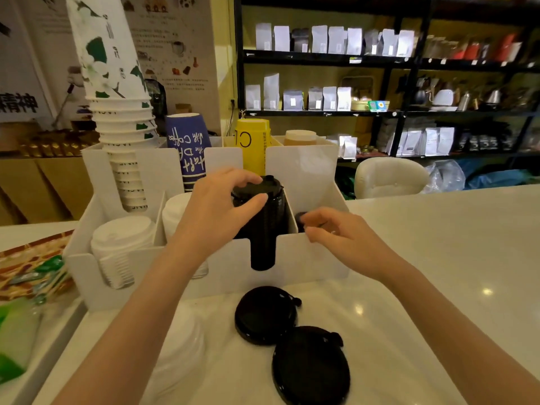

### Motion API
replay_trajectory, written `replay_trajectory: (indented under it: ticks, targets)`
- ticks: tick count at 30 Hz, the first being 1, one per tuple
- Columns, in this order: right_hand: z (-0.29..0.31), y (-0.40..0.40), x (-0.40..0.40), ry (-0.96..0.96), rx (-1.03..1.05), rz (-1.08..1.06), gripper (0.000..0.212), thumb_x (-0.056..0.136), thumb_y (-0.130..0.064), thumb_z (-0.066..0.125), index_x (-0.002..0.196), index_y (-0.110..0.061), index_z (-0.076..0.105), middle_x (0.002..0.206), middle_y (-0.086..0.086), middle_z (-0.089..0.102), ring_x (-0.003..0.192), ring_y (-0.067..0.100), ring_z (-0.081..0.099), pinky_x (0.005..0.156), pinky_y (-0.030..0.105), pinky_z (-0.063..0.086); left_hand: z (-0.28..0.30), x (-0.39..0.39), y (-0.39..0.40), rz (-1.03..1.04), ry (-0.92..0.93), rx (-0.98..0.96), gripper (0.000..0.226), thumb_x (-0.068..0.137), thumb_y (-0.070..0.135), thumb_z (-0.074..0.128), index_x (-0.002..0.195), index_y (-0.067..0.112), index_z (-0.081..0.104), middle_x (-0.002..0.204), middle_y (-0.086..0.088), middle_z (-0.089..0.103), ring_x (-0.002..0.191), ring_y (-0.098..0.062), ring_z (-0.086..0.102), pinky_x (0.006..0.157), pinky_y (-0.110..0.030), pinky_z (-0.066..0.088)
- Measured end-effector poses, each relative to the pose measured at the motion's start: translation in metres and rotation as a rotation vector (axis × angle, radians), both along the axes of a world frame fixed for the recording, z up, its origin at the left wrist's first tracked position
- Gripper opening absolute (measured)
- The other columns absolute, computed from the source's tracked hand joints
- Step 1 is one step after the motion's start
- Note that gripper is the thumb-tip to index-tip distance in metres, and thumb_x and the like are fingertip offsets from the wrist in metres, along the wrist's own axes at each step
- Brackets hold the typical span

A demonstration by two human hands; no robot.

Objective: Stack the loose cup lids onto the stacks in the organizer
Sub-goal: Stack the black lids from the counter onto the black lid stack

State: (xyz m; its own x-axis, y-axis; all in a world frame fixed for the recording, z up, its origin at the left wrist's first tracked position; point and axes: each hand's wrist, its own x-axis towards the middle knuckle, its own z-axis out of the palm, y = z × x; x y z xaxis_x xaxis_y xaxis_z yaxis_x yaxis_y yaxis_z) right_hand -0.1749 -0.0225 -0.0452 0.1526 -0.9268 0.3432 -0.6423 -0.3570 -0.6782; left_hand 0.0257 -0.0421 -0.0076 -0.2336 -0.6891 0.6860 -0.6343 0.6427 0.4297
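The organizer [309,252] is a white box with slotted compartments, standing on the bench. In its front row, a tall stack of black lids [263,229] fills the middle compartment and shows through the front slot; its top lid [257,187] sits slightly tilted. Left of it stands a white lid stack [122,247], and another white stack [175,211] lies between them. Two loose black lids rest flat on the bench in front of the organizer: the near lid [311,365] overlaps the edge of the far lid [264,314]. A blurred pile of white lids [178,343] lies left of them.
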Motion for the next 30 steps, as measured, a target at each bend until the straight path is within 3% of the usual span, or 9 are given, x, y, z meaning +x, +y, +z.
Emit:
replay_trajectory:
  ticks: [2, 5, 11, 14, 17, 24, 30]
  targets:
    - [-0.014, 0.012, -0.005, 0.037, 0.033, -0.004, 0.027, 0.088, -0.026, 0.05, 0.113, -0.023, 0.057, 0.107, -0.008, 0.059, 0.093, 0.008, 0.057, 0.075, 0.014, 0.044, -0.003, -0.009, 0.013, -0.063, -0.035, 0.034, 0.031, 0.08, 0.028, 0.06, 0.109, 0.018, 0.061, 0.102, 0.005, 0.062, 0.091, -0.006, 0.054, 0.07, -0.009, 0.04]
    - [-0.029, 0.032, -0.012, 0.026, 0.027, -0.017, 0.023, 0.088, -0.026, 0.05, 0.109, -0.025, 0.059, 0.108, -0.004, 0.063, 0.093, 0.01, 0.059, 0.081, 0.023, 0.048, -0.015, -0.023, 0.032, -0.149, -0.164, 0.151, 0.038, 0.081, 0.034, 0.057, 0.116, 0.02, 0.057, 0.113, 0.001, 0.062, 0.099, -0.008, 0.054, 0.079, -0.018, 0.042]
    - [-0.052, 0.065, -0.019, 0.03, 0.147, -0.028, 0.022, 0.088, -0.024, 0.049, 0.105, -0.023, 0.063, 0.097, -0.004, 0.066, 0.088, 0.01, 0.062, 0.082, 0.024, 0.048, -0.065, -0.027, 0.071, -0.19, -0.468, 0.362, 0.056, 0.079, 0.054, 0.048, 0.127, 0.026, 0.042, 0.132, 0.007, 0.048, 0.119, -0.009, 0.043, 0.098, -0.025, 0.035]
    - [-0.061, 0.075, -0.015, 0.014, 0.216, -0.028, 0.023, 0.089, -0.023, 0.048, 0.103, -0.021, 0.066, 0.098, -0.003, 0.067, 0.09, 0.01, 0.061, 0.085, 0.025, 0.046, -0.093, -0.021, 0.09, -0.192, -0.571, 0.357, 0.07, 0.073, 0.064, 0.049, 0.131, 0.025, 0.038, 0.138, 0.007, 0.041, 0.125, -0.01, 0.035, 0.103, -0.025, 0.029]
    - [-0.068, 0.08, -0.01, 0.01, 0.275, -0.043, 0.027, 0.089, -0.026, 0.045, 0.103, -0.02, 0.067, 0.1, -0.005, 0.065, 0.094, 0.012, 0.059, 0.084, 0.022, 0.044, -0.112, -0.018, 0.103, -0.164, -0.584, 0.315, 0.088, 0.063, 0.071, 0.048, 0.136, 0.026, 0.029, 0.146, 0.011, 0.029, 0.133, -0.007, 0.023, 0.107, -0.021, 0.018]
    - [-0.074, 0.087, -0.007, -0.029, 0.302, -0.078, 0.032, 0.089, -0.032, 0.044, 0.089, -0.017, 0.072, 0.092, 0.005, 0.071, 0.09, 0.022, 0.061, 0.087, 0.036, 0.047, -0.124, -0.02, 0.105, -0.168, -0.57, 0.259, 0.087, 0.061, 0.077, 0.042, 0.133, 0.028, 0.034, 0.145, 0.011, 0.036, 0.137, -0.006, 0.02, 0.103, -0.018, 0.008]
    - [-0.069, 0.089, -0.006, -0.118, 0.289, -0.076, 0.03, 0.09, -0.027, 0.044, 0.087, -0.017, 0.073, 0.074, -0.013, 0.065, 0.076, 0.005, 0.06, 0.066, 0.012, 0.042, -0.115, -0.021, 0.112, -0.19, -0.459, 0.275, 0.083, 0.058, 0.072, 0.05, 0.128, 0.03, 0.041, 0.136, 0.011, 0.045, 0.129, -0.007, 0.032, 0.101, -0.018, 0.014]
